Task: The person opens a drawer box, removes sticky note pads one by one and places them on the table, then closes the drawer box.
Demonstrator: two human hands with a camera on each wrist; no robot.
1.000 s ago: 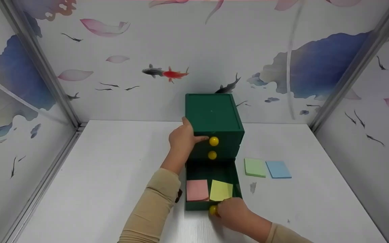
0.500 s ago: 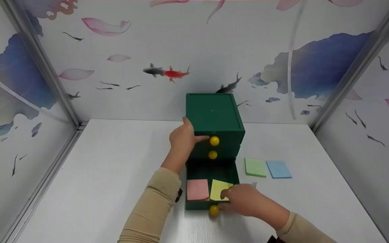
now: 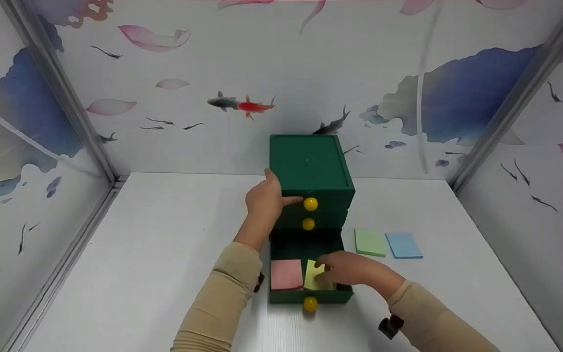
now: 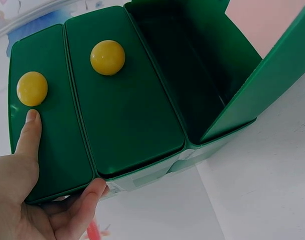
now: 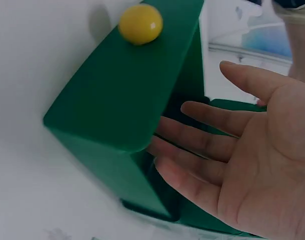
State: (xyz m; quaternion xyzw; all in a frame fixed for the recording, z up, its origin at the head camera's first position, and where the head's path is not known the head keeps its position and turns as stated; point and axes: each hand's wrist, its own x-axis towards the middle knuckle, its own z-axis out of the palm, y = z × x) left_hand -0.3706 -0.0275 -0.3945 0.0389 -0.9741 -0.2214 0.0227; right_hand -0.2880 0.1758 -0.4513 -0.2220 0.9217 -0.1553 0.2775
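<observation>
A green drawer cabinet (image 3: 308,161) stands against the back wall, its bottom drawer (image 3: 286,297) pulled out. My left hand (image 3: 263,201) grips the cabinet's left side; the thumb (image 4: 30,137) lies on the top drawer's front, just under a yellow knob (image 4: 32,88), and the fingers reach round the side. Inside the bottom drawer lie a pink sticky note pad (image 3: 286,275) and a yellow sticky note pad (image 3: 312,277). My right hand (image 3: 352,268) is over the yellow pad with spread fingers, partly covering it. In the right wrist view, several fingertips go behind the drawer front (image 5: 112,85).
To the right of the cabinet, a green sticky note pad (image 3: 370,242) and a blue one (image 3: 404,245) lie side by side on the white table (image 3: 174,220). Painted panels enclose the table at the back and sides.
My right hand has let go of the bottom drawer's knob and moved up over the drawer to the yellow pad. My left hand has stayed on the cabinet.
</observation>
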